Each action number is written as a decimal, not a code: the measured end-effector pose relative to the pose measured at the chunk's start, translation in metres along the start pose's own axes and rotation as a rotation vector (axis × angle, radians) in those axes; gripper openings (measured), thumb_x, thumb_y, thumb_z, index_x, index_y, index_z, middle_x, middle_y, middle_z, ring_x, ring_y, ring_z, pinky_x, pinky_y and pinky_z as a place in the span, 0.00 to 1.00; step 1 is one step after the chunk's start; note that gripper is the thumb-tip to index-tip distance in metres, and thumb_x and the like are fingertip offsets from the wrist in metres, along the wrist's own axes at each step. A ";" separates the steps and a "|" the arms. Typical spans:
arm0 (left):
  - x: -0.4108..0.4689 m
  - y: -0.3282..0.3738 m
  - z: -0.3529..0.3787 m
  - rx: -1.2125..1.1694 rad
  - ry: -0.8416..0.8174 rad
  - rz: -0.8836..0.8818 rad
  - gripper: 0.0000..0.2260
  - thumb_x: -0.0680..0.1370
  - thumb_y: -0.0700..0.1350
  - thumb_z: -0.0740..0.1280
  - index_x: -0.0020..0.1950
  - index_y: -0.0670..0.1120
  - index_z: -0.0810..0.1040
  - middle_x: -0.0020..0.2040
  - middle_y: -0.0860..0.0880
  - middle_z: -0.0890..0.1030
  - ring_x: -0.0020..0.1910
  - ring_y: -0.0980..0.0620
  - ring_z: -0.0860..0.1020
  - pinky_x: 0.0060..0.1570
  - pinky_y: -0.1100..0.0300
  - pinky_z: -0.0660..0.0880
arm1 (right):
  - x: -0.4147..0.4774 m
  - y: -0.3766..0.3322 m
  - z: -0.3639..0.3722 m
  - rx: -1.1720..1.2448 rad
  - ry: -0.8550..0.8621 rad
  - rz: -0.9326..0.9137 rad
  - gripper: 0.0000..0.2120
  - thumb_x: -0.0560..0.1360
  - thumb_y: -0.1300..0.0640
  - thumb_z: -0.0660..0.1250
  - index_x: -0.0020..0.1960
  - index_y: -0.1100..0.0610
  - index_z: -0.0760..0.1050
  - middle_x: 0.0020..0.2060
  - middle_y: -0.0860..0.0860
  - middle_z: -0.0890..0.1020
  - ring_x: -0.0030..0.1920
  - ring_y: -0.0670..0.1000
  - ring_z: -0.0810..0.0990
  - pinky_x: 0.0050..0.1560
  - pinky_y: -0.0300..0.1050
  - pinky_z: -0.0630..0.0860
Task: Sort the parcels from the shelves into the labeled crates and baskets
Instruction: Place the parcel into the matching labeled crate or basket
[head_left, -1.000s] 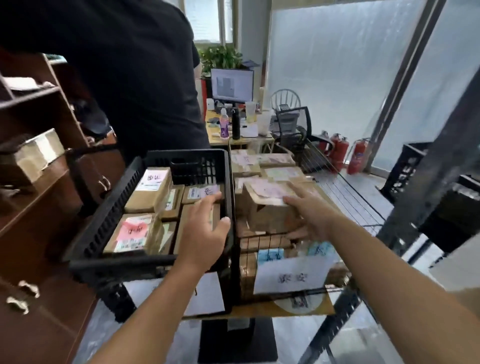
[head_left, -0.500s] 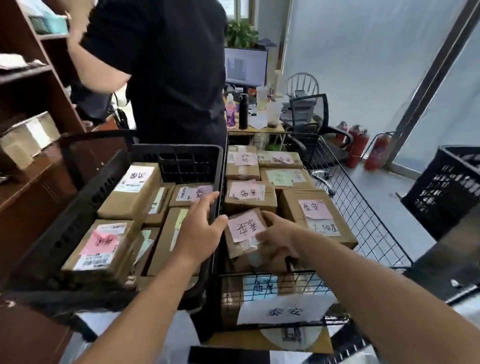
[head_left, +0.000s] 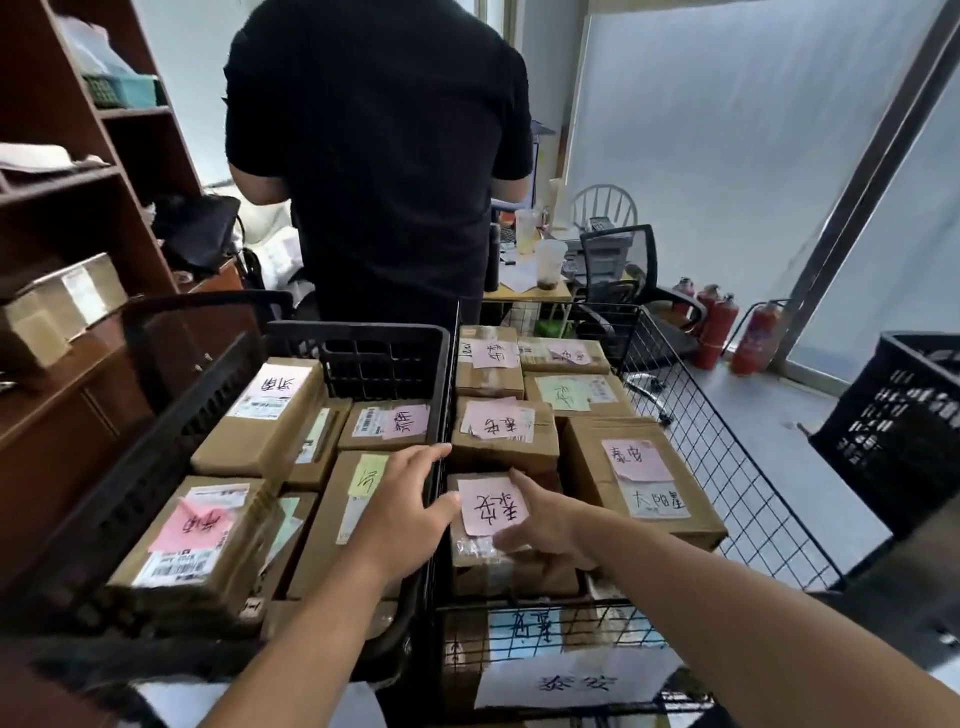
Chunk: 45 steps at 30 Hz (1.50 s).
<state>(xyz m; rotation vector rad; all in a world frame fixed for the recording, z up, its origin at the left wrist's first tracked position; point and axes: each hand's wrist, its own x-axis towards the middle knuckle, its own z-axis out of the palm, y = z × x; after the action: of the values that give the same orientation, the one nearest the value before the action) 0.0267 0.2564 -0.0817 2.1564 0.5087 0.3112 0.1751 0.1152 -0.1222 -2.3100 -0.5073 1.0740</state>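
A brown parcel (head_left: 498, 569) with a pink handwritten note lies at the near left corner of the wire basket (head_left: 737, 467), among several other noted parcels. My right hand (head_left: 545, 525) rests on its top right, fingers spread and fairly straight. My left hand (head_left: 400, 512) lies over the right rim of the black plastic crate (head_left: 358, 338), fingers straight, thumb reaching toward the same parcel. The crate holds several brown parcels with pink and green notes.
A person in a black shirt (head_left: 379, 156) stands just behind the crate and basket. The brown shelf unit (head_left: 78, 208) at left holds a parcel (head_left: 57, 301). Another black crate (head_left: 898, 426) stands at right. Beyond are an office chair (head_left: 623, 270) and fire extinguishers (head_left: 719, 322).
My right hand has brought the pink-noted parcel down into the near left corner of the wire basket and loosened its hold. My left hand stays at the crate's rim.
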 end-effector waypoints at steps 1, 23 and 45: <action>0.001 0.000 0.001 0.012 -0.007 0.006 0.23 0.80 0.47 0.65 0.74 0.56 0.66 0.73 0.58 0.62 0.71 0.58 0.62 0.67 0.61 0.60 | 0.000 -0.001 0.000 -0.015 0.008 0.002 0.52 0.75 0.51 0.76 0.82 0.40 0.40 0.72 0.56 0.71 0.65 0.58 0.73 0.51 0.49 0.78; 0.019 -0.004 -0.035 0.357 -0.129 0.369 0.27 0.80 0.52 0.64 0.77 0.49 0.62 0.74 0.50 0.66 0.74 0.50 0.61 0.74 0.50 0.59 | -0.077 -0.024 0.003 -0.534 0.691 -0.110 0.26 0.83 0.43 0.58 0.79 0.48 0.60 0.79 0.55 0.62 0.78 0.60 0.61 0.72 0.62 0.69; -0.101 0.100 0.096 0.299 -0.686 1.192 0.25 0.80 0.50 0.64 0.76 0.49 0.64 0.73 0.47 0.69 0.71 0.43 0.65 0.70 0.49 0.63 | -0.314 0.109 0.152 -0.135 1.156 0.705 0.26 0.83 0.40 0.58 0.77 0.50 0.65 0.72 0.52 0.70 0.71 0.57 0.68 0.67 0.54 0.70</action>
<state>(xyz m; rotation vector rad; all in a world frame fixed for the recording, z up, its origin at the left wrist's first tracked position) -0.0001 0.0881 -0.0609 2.4267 -1.2234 0.0919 -0.1248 -0.0918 -0.0879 -2.7865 0.7331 -0.2108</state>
